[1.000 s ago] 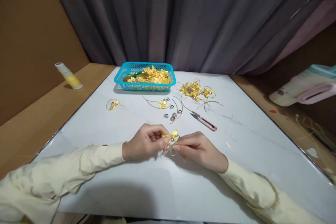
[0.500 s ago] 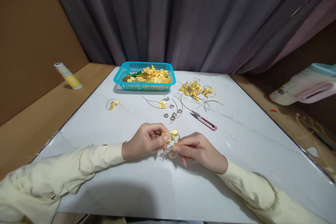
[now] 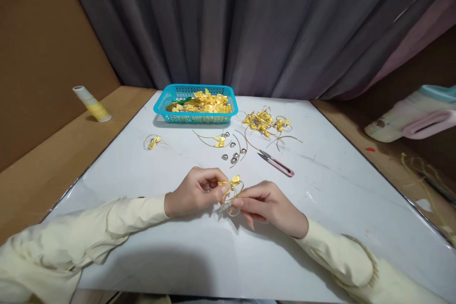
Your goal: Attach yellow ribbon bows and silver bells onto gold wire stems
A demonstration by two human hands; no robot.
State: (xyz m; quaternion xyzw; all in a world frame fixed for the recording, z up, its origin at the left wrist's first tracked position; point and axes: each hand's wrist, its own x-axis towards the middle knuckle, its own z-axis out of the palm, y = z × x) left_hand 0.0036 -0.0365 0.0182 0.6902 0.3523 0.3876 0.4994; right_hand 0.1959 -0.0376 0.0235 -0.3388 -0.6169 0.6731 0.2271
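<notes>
Between my hands is a yellow ribbon bow (image 3: 235, 181) with a small silver bell at its centre. My left hand (image 3: 200, 192) pinches the bow's left side between thumb and fingers. A gold cord (image 3: 242, 188) curves from the bow in a loop, and my right hand (image 3: 268, 205) pinches it between thumb and index finger. A smaller loop hangs below the right fingertips. Just beyond my hands lie loose silver bells (image 3: 235, 157), cut gold cords (image 3: 208, 143) and another yellow bow (image 3: 220, 141). Thread snips (image 3: 276, 163) with pink handles rest to the right.
A blue basket (image 3: 195, 118) of yellow bows, bells and cords stands at the back. Right of it is a pile of bows with cord loops (image 3: 261, 121). One looped bow (image 3: 154, 142) lies at left. A yellow thread spool (image 3: 93, 104) and a pale jug (image 3: 409, 114) flank the table.
The small lower cord loop has shifted slightly downward at my right fingertips. Both hands keep their pinch in nearly the same place.
</notes>
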